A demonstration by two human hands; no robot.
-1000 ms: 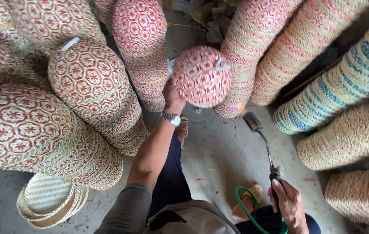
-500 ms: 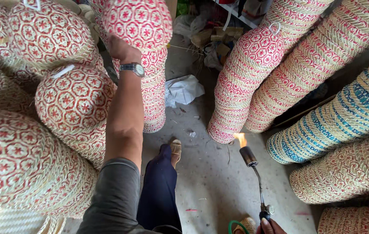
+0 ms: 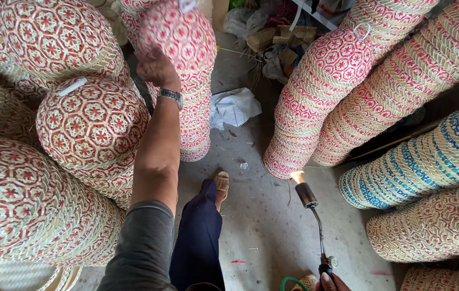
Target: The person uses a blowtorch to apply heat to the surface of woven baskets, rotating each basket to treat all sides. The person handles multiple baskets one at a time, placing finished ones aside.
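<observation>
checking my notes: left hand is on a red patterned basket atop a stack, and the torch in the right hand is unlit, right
Not quite. The torch is lit: the head view shows a flame at its tip. The rest stands: the left hand is on the red patterned basket atop a stack, and the right hand holds the torch.

The left hand [image 3: 156, 69] reaches up and holds a red and cream woven basket [image 3: 178, 32] at its side. The basket sits on top of a tall basket stack [image 3: 194, 124] just under the hand. A wristwatch [image 3: 171, 96] is on the wrist below the grip. The right hand [image 3: 330, 282] is low at the picture's edge, gripping a long torch [image 3: 313, 215]. A small flame [image 3: 296, 176] burns at the far end, well away from that hand. More basket stacks [image 3: 315, 102] lean beyond the flame.
</observation>
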